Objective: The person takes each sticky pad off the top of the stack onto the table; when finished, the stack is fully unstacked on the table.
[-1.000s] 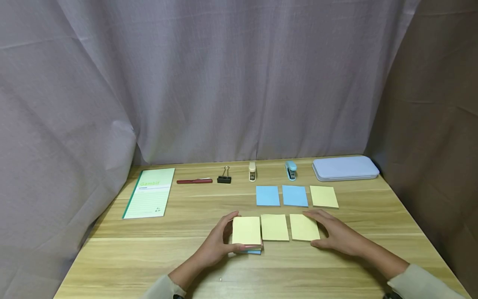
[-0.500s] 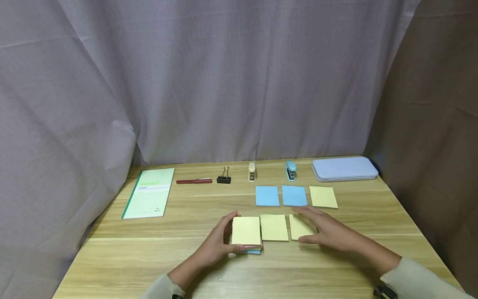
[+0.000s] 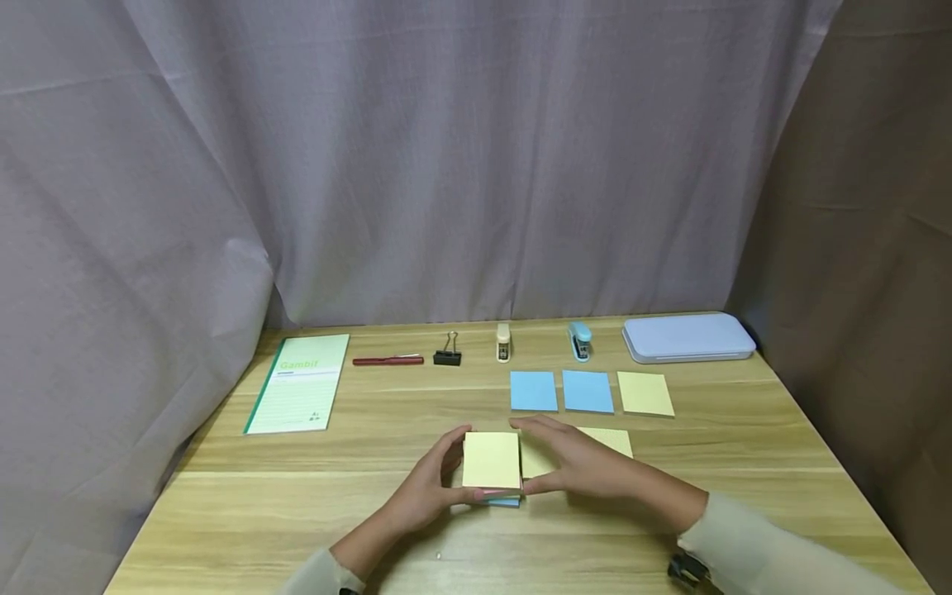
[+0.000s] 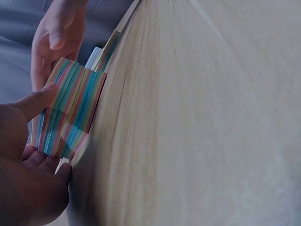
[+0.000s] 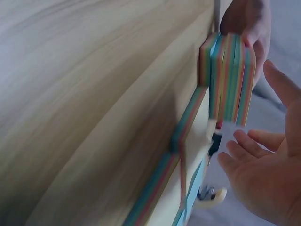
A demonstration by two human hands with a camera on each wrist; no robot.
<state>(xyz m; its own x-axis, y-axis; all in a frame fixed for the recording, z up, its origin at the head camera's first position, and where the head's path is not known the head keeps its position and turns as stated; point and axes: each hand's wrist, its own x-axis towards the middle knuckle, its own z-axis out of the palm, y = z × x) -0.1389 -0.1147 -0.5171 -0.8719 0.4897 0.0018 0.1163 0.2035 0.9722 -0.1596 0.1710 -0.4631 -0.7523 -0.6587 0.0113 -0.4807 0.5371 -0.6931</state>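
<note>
Toward the near side of the worktop (image 3: 297, 521), two pale sleeves enter; bare wood grain runs between them, and wider stretches reach out to the left and right edges. The left hand (image 3: 427, 487) holds the stack of sticky-note pads (image 3: 491, 459) at its left side, thumb at the near edge, fingers behind. This stack, yellow on top with pink and blue pads showing below, stands at the middle of the worktop, between the hands; its striped, multicoloured sides appear in both wrist views. The right hand (image 3: 587, 463) is spread wide just to the right of the stack and apart from it in the right wrist view, above two yellow pads, the inner one (image 3: 534, 460) and the outer one (image 3: 614, 440), both partly covered.

Farther back lie two blue pads (image 3: 533, 390) (image 3: 588, 391) and a yellow pad (image 3: 645, 393). Near the left edge is a green notebook (image 3: 299, 397) lettered "Gambit"; its smaller print is too fine to read. Along the far edge, left to right: red pen (image 3: 387, 360), black binder clip (image 3: 447, 358), cream stapler (image 3: 503, 343), blue stapler (image 3: 579, 340) and, at the far right corner, pale blue case (image 3: 688, 336). Behind hangs a grey curtain (image 3: 446, 165).
</note>
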